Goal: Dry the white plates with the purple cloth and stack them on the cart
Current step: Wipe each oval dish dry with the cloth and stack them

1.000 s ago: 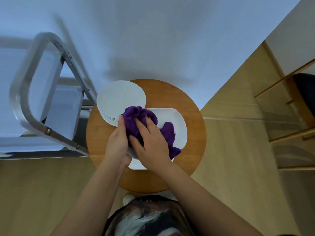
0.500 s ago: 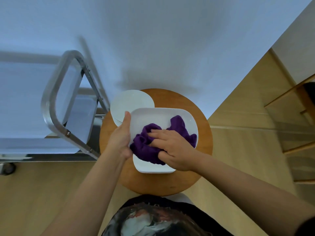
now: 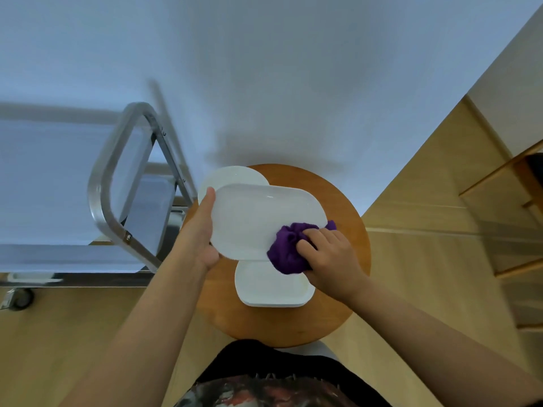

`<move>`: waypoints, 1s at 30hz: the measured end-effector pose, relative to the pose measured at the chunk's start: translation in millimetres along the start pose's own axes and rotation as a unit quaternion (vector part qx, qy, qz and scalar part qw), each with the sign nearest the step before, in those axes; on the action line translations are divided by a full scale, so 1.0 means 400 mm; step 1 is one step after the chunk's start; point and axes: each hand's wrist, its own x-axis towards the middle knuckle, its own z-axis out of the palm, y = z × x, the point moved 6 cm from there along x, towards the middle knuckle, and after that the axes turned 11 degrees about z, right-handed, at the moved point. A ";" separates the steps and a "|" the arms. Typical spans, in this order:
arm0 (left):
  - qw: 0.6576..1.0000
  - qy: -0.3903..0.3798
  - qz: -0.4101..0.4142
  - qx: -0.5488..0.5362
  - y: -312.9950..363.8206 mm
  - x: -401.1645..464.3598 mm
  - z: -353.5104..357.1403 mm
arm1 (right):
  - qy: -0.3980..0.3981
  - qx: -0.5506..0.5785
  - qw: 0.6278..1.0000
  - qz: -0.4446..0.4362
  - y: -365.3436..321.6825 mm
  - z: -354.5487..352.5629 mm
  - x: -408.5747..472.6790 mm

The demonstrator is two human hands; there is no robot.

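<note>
My left hand (image 3: 202, 233) grips the left edge of a white rounded-rectangular plate (image 3: 258, 215), held lifted and tilted above the round wooden table (image 3: 340, 289). My right hand (image 3: 332, 254) presses the bunched purple cloth (image 3: 286, 251) against the plate's lower right edge. Under it on the table lies another white rectangular plate (image 3: 270, 284). A stack of round white plates (image 3: 232, 176) sits at the table's back left, partly hidden by the held plate. The metal cart (image 3: 58, 183) stands to the left.
The cart's steel handle loop (image 3: 111, 183) rises right beside the table's left edge, and a caster (image 3: 22, 298) shows on the wooden floor. A white wall is straight behind. Wooden furniture (image 3: 505, 183) stands at the right.
The left hand has lifted the rectangular plate off the one beneath and tilted it. The right hand and cloth slid from the plate's middle to its lower right edge.
</note>
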 end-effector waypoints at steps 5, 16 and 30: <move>0.996 0.042 0.078 0.018 -0.045 -0.101 0.078 | 0.066 0.021 0.989 0.133 -0.086 0.014 0.081; 0.933 -0.005 0.194 0.302 0.060 -0.054 -0.011 | 0.032 0.025 0.992 -0.121 -0.056 0.014 0.005; 0.870 -0.160 0.201 0.421 0.087 -0.064 0.041 | -0.152 0.119 0.977 0.091 -0.001 -0.031 0.225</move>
